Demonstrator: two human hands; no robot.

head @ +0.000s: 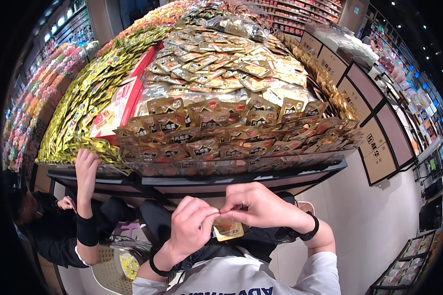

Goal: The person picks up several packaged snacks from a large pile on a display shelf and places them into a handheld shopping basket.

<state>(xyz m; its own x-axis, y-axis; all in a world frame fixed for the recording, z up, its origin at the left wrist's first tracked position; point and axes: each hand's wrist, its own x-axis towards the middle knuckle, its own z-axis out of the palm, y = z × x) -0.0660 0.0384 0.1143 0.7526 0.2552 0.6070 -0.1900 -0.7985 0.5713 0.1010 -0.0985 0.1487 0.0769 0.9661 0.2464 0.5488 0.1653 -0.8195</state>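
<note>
My left hand (192, 225) and my right hand (257, 205) meet in front of my lap, thumbs and fingertips pinched together. Between and below them shows a small gold foil snack packet (229, 231). Its upper edge is hidden by my fingers, where both hands appear to grip it. Beyond my hands rises a display heap of gold snack packets (221, 66), with brown-gold packets (203, 147) standing in rows along its front.
At left, a co-worker's hand (86, 162) touches yellow packets (92, 96). A red-and-white carton (116, 105) divides the heaps. A beige basket (105, 267) beside me holds yellow packets (129, 266). Printed panels (378, 147) front a counter at right, across the tiled floor (354, 221).
</note>
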